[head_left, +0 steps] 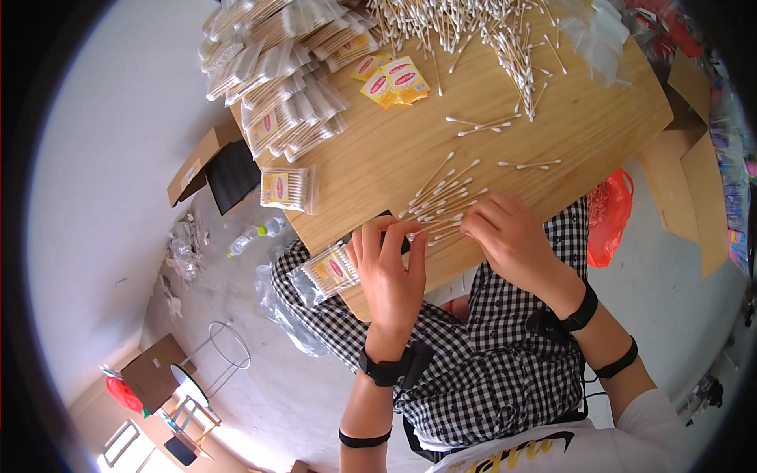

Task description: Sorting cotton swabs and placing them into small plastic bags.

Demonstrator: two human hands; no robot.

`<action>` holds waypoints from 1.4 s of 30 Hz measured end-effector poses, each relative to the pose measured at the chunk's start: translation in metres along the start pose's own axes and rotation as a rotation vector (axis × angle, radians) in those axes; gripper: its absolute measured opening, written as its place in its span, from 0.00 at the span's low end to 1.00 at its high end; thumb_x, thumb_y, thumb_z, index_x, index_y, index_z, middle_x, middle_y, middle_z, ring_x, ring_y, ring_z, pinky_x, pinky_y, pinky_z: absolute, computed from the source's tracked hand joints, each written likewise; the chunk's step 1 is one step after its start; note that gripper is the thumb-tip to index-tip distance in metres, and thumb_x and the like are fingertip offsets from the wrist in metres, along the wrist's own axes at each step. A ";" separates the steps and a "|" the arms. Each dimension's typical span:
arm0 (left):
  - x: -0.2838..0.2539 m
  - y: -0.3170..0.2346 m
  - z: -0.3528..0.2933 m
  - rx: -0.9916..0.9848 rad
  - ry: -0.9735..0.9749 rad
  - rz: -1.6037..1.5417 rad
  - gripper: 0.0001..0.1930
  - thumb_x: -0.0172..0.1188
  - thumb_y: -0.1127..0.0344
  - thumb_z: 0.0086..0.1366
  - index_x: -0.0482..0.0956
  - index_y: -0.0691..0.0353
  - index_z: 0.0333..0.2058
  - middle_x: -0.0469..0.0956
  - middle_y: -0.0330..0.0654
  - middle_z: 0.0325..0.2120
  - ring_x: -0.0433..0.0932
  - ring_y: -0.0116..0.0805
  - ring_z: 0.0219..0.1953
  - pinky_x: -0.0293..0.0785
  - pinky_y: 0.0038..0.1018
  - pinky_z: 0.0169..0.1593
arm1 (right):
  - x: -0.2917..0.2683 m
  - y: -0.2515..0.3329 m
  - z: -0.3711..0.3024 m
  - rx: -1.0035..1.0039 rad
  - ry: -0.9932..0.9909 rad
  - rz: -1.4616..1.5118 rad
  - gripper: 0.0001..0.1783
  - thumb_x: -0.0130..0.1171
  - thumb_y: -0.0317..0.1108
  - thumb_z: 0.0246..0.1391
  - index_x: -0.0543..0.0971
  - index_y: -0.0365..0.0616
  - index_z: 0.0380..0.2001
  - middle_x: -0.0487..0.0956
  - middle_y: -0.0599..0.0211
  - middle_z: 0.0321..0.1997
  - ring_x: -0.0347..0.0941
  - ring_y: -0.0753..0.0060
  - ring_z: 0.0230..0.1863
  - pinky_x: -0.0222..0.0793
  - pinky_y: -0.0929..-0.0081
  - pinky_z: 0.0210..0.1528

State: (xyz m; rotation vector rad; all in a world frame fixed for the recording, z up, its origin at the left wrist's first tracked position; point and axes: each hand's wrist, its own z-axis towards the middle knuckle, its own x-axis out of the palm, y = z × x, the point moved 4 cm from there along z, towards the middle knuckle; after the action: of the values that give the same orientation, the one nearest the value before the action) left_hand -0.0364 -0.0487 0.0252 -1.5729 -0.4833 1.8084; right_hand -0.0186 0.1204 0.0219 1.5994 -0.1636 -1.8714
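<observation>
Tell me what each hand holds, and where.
The left hand and right hand are at the loose cotton swabs; whether either grip holds any, and where, cannot be told.

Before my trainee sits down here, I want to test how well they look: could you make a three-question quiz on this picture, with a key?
1. True or false: the right hand is at the large heap of swabs along the far edge.

2. What colour is the bag to the right of the checked trousers? a) blue b) red c) white

3. What fills the clear packet just left of the left hand?

Key: 1. False; it is at the smaller group of loose swabs on the near side. 2. b. 3. Cotton swabs.
</observation>
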 end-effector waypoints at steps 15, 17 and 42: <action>0.000 -0.007 0.006 0.111 0.101 0.162 0.06 0.65 0.72 0.55 0.78 0.58 0.31 0.69 0.41 0.33 0.67 0.42 0.39 0.60 0.36 0.47 | -0.002 -0.007 0.002 0.132 -0.064 0.141 0.08 0.62 0.24 0.46 0.72 0.42 0.28 0.73 0.65 0.30 0.70 0.59 0.37 0.67 0.65 0.42; -0.008 -0.009 0.001 0.096 0.102 0.203 0.06 0.65 0.72 0.55 0.79 0.58 0.32 0.69 0.41 0.33 0.67 0.42 0.39 0.60 0.36 0.47 | -0.004 -0.009 0.002 0.148 -0.070 0.163 0.09 0.62 0.24 0.45 0.72 0.42 0.29 0.73 0.65 0.30 0.70 0.59 0.37 0.67 0.64 0.42; 0.060 -0.028 0.012 0.155 0.245 0.232 0.49 0.64 0.47 0.58 0.50 0.74 0.66 0.53 0.58 0.68 0.49 0.53 0.71 0.48 0.49 0.70 | -0.055 -0.072 -0.010 0.328 -0.162 -0.040 0.12 0.61 0.21 0.48 0.75 0.44 0.37 0.76 0.64 0.38 0.70 0.55 0.44 0.65 0.63 0.48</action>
State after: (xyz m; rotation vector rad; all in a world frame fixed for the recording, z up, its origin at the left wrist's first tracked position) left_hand -0.0432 0.0144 0.0039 -1.7680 -0.0460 1.7392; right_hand -0.0368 0.2098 0.0298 1.6691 -0.5371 -2.0870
